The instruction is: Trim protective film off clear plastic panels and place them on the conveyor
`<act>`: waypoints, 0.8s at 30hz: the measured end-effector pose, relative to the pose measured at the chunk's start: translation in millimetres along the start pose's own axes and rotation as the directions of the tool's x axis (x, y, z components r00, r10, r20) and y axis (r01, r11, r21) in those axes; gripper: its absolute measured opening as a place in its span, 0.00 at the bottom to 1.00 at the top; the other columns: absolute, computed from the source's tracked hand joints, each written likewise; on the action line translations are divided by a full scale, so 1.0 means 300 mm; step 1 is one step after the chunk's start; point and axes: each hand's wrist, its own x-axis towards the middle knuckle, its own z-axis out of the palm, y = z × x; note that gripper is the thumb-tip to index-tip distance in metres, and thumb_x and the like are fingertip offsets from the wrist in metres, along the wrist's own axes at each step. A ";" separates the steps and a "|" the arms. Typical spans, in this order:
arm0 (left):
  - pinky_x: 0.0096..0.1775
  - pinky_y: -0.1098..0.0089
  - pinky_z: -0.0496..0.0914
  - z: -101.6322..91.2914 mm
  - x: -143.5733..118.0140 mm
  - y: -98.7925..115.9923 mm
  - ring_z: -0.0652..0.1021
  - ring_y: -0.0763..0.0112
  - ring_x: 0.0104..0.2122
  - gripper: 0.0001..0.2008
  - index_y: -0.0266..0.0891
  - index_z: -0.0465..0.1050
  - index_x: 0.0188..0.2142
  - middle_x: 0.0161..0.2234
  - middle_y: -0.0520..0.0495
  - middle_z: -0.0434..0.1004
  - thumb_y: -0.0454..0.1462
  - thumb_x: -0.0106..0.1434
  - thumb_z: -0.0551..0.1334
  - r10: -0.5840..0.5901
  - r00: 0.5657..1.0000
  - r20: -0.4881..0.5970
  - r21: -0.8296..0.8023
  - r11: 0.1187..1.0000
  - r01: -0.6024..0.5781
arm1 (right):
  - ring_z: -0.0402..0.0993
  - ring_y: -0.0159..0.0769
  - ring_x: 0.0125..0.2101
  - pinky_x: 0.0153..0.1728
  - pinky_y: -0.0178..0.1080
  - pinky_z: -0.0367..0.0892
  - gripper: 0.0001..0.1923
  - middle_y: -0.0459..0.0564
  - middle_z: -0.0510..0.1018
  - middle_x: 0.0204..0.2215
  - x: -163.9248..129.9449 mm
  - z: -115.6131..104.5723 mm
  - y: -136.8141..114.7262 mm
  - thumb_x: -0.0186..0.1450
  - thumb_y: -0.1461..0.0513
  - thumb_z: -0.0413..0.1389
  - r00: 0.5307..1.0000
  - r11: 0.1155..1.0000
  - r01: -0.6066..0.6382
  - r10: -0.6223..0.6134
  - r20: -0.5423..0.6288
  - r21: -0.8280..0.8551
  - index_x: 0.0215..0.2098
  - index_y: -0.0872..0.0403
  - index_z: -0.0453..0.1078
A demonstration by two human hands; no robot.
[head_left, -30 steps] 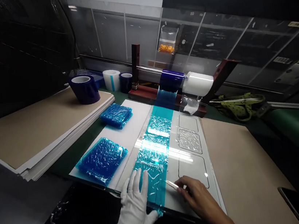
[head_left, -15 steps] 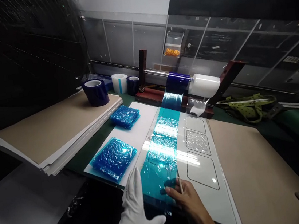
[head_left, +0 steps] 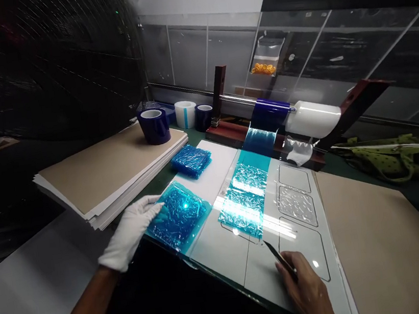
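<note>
I see my left hand (head_left: 132, 232) on the near film stack (head_left: 177, 217), a second stack (head_left: 191, 160) behind it, the film strip (head_left: 245, 193) to their right on the template (head_left: 221, 243), my right hand (head_left: 308, 293) holding a blade (head_left: 277, 256) before the strip, and the rolls (head_left: 293, 117) behind.

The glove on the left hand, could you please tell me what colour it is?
White; the glove shows best in the head view, resting on a blue film stack.

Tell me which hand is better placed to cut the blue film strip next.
Right. The right hand holds a blade pointed near the strip's free end; the gloved left hand rests on the near blue stack.
</note>
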 end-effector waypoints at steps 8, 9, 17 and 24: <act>0.36 0.69 0.70 -0.029 0.126 -0.038 0.75 0.70 0.32 0.25 0.36 0.72 0.45 0.36 0.47 0.79 0.47 0.50 0.68 0.027 0.999 0.018 0.134 0.991 -0.029 | 0.72 0.55 0.43 0.38 0.55 0.71 0.19 0.60 0.75 0.44 0.022 0.065 0.046 0.64 0.51 0.54 0.964 0.946 0.217 -0.247 -0.102 -0.242 0.49 0.52 0.71; 0.36 0.68 0.70 -0.025 0.135 -0.053 0.75 0.69 0.32 0.26 0.35 0.72 0.46 0.36 0.46 0.79 0.48 0.51 0.68 0.033 0.999 0.027 0.152 0.988 -0.037 | 0.71 0.54 0.46 0.41 0.54 0.71 0.19 0.59 0.75 0.46 0.020 0.070 0.011 0.64 0.52 0.55 0.976 0.971 0.200 -0.208 -0.056 -0.130 0.50 0.51 0.70; 0.57 0.63 0.61 -0.049 0.193 -0.099 0.71 0.60 0.53 0.28 0.36 0.69 0.52 0.54 0.42 0.72 0.51 0.58 0.60 0.184 0.982 -0.033 0.439 0.886 -0.152 | 0.70 0.45 0.55 0.57 0.45 0.63 0.30 0.56 0.72 0.56 0.068 0.178 -0.389 0.56 0.54 0.66 0.797 0.425 -0.561 0.047 0.602 0.710 0.54 0.52 0.66; 0.48 0.59 0.69 -0.058 0.196 -0.086 0.77 0.65 0.41 0.20 0.37 0.74 0.40 0.39 0.46 0.78 0.51 0.65 0.55 0.063 0.991 0.115 0.676 0.727 -0.125 | 0.78 0.39 0.38 0.46 0.40 0.70 0.22 0.51 0.78 0.32 0.183 0.328 -0.527 0.42 0.64 0.70 0.659 0.037 -0.748 0.154 0.736 0.662 0.32 0.55 0.67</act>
